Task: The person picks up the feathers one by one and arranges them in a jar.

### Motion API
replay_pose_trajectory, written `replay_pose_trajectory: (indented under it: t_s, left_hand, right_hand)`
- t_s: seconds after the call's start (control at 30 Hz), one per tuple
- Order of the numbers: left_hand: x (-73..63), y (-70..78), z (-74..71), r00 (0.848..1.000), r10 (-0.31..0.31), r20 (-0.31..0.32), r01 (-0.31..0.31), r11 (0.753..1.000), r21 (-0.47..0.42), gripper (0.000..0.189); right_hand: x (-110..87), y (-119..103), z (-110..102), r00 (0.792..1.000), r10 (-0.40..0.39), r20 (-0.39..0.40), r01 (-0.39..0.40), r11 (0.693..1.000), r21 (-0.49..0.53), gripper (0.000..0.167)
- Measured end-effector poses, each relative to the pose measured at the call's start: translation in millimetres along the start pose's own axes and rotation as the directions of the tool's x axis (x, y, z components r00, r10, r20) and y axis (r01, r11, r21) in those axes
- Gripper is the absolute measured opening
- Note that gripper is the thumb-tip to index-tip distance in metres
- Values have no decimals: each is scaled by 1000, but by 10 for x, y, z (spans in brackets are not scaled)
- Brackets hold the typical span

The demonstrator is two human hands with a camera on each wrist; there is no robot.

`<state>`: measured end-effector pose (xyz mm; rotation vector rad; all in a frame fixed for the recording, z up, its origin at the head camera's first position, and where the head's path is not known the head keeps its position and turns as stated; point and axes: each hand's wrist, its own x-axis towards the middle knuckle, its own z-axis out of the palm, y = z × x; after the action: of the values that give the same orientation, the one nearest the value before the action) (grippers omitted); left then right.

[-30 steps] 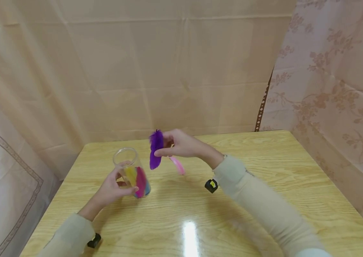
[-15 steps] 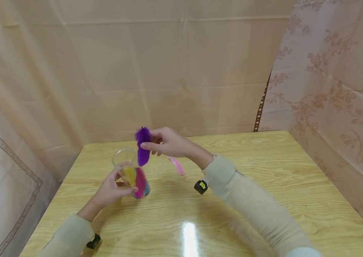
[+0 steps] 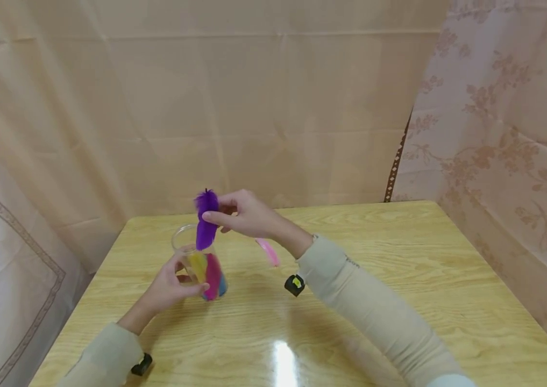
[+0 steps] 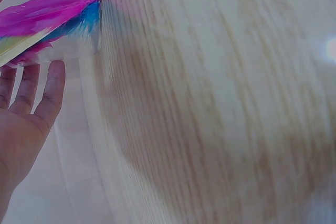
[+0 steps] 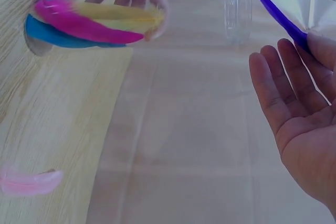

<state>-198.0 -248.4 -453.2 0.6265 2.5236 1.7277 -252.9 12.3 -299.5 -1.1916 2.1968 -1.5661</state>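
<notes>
My left hand (image 3: 171, 285) grips a clear plastic jar (image 3: 183, 236) standing on the table. Inside the jar lie a yellow feather (image 5: 118, 15), a magenta feather (image 5: 89, 29) and a blue feather (image 5: 68, 34), also visible through its wall in the left wrist view. A purple feather (image 3: 206, 220) is pinched between thumb and forefinger of my right hand (image 3: 249, 215). Its lower tip overlaps the jar's mouth in the head view; the right wrist view shows the tip just outside the rim. The other right fingers are extended.
A pink feather (image 3: 268, 251) lies on the wooden table (image 3: 375, 252), right of the jar. Beige curtain cloth (image 3: 273, 107) hangs behind the table's far edge. Patterned cloth (image 3: 510, 150) hangs at the right. Small black devices (image 3: 295, 285) sit at both wrists.
My right hand has moved left with the purple feather, from beside the jar to over its mouth. The left hand and the jar have stayed nearly in place.
</notes>
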Motion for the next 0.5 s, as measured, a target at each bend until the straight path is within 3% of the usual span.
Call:
replay_pose_trajectory:
  t_s: [0.33, 0.5]
  left_hand:
    - [9, 15, 20, 1000, 0, 4, 0, 1000, -13, 79]
    - [7, -15, 20, 1000, 4, -5, -5, 1000, -7, 80]
  right_hand:
    - [71, -63, 67, 997, -65, -50, 52, 973, -226, 20]
    - [98, -56, 100, 997, -78, -28, 69, 968, -241, 18]
